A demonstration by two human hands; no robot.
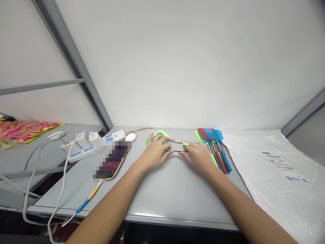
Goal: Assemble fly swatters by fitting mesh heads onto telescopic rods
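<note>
Several fly swatters lie between my hands, with green, yellow and blue mesh heads [161, 132] on the left. Their thin metal rods [178, 150] run across to yellow and blue handles [186, 144] on the right. Curled over the heads, my left hand [156, 150] grips the nearest swatter. The fingers of my right hand [199, 156] close around the handle end of that swatter, hiding most of it. Just beyond my right hand lies a fanned pile of fly swatters [213, 134] with yellow, red and blue heads, handles toward me.
A phone [114, 161] on a charging cable [87, 200] lies left of my arm. Behind it are power strips [81, 153] and a round white object [130, 137]. Clear plastic packaging [276, 183] covers the right side. Pink and yellow items [25, 132] lie far left.
</note>
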